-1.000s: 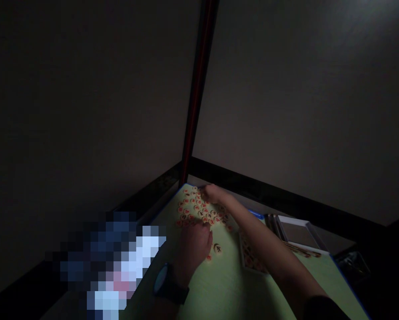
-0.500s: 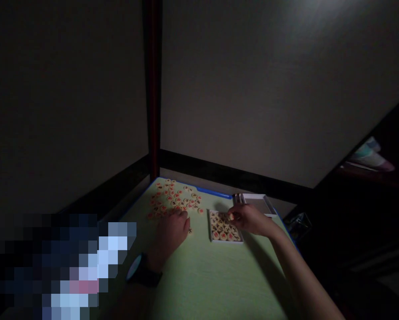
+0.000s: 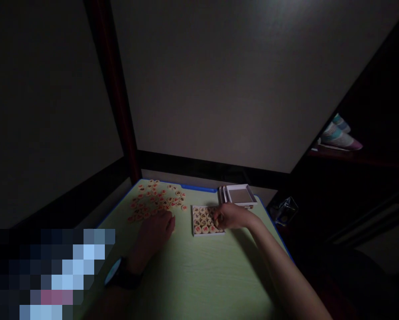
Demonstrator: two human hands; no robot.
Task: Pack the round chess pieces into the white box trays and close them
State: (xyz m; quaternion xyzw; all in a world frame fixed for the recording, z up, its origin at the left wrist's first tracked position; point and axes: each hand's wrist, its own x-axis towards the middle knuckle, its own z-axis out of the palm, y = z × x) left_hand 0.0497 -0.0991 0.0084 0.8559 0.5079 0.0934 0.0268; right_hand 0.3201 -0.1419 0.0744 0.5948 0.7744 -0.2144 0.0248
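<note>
My right hand is over the right side of a shallow white box, its thumb and fingers pinched on a round Chinese chess piece. Rows of pale pieces with red or dark characters lie in that box; my hand covers some at the right. My left hand, with a watch on the wrist, rests low on the table at the near edge of the scattered chess pieces. Its fingers are curled under, and whatever they hold is hidden.
The green table has a blue rim and stands in a corner against pale walls. Behind my right hand are stacked white box parts. Right of the table is a dark bag-like object; colourful shoe-like items lie on a shelf.
The view has swung right, so everything sits further left. My right hand has brought its chess piece lower and nearer over the box. The left hand stays beside the scattered pieces.
</note>
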